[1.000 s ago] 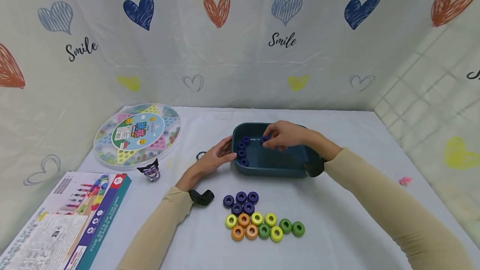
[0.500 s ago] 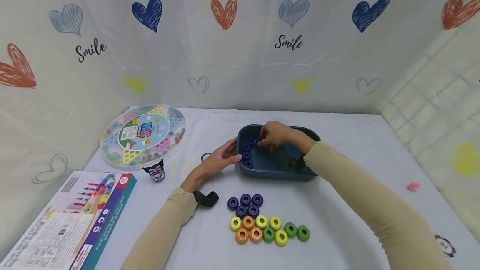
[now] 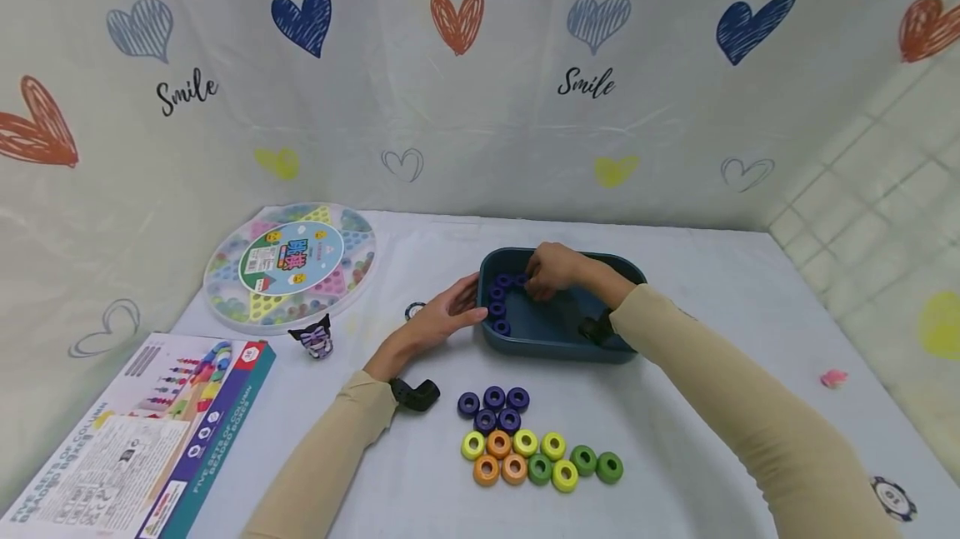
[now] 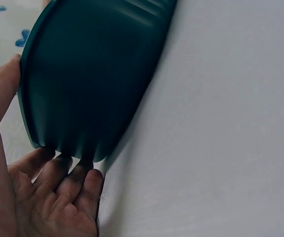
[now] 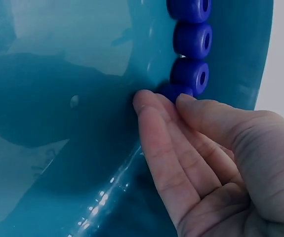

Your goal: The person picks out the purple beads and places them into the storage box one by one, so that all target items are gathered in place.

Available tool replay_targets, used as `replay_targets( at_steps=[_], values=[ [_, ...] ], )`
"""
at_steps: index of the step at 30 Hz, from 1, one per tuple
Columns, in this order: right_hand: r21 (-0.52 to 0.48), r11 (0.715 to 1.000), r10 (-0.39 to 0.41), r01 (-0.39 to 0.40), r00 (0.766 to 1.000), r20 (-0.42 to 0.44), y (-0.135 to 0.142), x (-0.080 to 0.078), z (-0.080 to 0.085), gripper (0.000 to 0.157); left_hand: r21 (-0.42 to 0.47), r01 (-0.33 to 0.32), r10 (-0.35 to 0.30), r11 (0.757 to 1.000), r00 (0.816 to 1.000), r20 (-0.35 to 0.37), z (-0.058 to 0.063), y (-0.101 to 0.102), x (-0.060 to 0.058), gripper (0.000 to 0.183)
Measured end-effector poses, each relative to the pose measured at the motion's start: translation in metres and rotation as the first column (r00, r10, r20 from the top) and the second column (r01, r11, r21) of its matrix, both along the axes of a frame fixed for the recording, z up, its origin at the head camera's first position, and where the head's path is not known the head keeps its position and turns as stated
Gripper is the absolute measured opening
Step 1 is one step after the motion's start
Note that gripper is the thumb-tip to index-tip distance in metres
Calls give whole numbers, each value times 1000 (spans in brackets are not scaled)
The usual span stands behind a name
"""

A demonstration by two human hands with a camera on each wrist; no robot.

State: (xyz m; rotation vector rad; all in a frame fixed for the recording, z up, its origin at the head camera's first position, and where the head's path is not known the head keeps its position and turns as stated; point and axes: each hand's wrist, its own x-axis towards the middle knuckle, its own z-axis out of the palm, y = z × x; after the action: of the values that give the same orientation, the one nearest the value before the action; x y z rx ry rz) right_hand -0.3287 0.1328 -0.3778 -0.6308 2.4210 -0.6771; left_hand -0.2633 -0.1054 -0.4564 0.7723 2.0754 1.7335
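My left hand (image 3: pixel 442 318) holds the left end of a dark teal tray (image 3: pixel 558 349). In the left wrist view its thumb (image 4: pixel 6 81) meets the rim and the fingertips touch the same end. Inside the tray my right hand (image 3: pixel 553 272) reaches down near the far left corner. The right wrist view shows thumb and fingers pinching a purple bead (image 5: pixel 176 92), mostly covered by them. It touches the end of a row of purple beads (image 5: pixel 189 74) set along the wall. More purple beads (image 3: pixel 497 309) line the tray's left side.
Loose purple beads (image 3: pixel 485 421), yellow beads (image 3: pixel 553 444), orange beads (image 3: pixel 486 471) and green beads (image 3: pixel 610 467) lie in front of the tray. At left are a round game board (image 3: pixel 292 264), a small figure (image 3: pixel 315 339) and a boxed toy (image 3: pixel 142 431).
The right hand has moved left and down inside the tray, bringing the purple bead against the row. The left hand stays at the tray's left end. The head view has shifted slightly.
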Motion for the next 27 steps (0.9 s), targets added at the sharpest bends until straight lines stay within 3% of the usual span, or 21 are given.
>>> replay_targets(
  at_steps=[7, 15, 19, 24, 27],
  values=[
    [-46, 999, 7, -5, 999, 41, 6, 5, 6, 36, -14, 35, -36, 999, 999, -2, 17, 1, 8, 70],
    [-30, 999, 41, -46, 987, -157, 10, 22, 21, 24, -20, 7, -7, 1000, 1000, -2, 19, 0, 10, 70],
    [-29, 992, 108, -119, 962, -252, 8, 44, 29, 18, -35, 3, -3, 999, 1000, 8, 20, -1, 10, 70],
    [-41, 979, 175, -202, 920, -351, 3, 86, 34, 13, -26, 10, -10, 1000, 1000, -1, 20, -1, 11, 69],
    [-57, 970, 202, -237, 912, -357, 0, 112, 33, 10, -16, 4, -5, 1000, 1000, -8, 20, 0, 11, 69]
  ],
)
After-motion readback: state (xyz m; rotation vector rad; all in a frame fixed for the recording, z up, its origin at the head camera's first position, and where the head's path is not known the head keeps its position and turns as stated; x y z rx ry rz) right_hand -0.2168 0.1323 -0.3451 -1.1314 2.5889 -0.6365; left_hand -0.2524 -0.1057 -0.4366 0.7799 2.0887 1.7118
